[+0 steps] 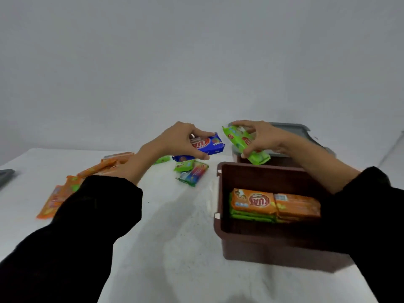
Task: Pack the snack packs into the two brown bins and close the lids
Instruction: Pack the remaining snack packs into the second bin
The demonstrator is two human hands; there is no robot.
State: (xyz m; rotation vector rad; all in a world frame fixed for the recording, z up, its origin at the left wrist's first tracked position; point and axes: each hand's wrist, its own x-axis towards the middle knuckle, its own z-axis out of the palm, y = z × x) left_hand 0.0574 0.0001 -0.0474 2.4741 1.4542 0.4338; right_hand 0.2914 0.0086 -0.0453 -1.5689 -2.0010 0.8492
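Note:
My left hand [181,141] grips a blue snack pack [213,145] above the table's far middle. My right hand [262,136] holds a green snack pack [244,145] over the far brown bin [273,159], which my arm mostly hides. The near brown bin [220,193] stands open at the right with orange packs [275,203] lying on green packs [251,216] inside. Loose packs lie on the white table [170,226]: a blue one [183,158], green ones [188,169] and orange ones [100,169] at the left.
A grey lid [301,127] lies behind the far bin. Another grey lid [6,176] shows at the table's left edge. A plain grey wall stands behind the table. My black sleeves cover the lower corners of the view.

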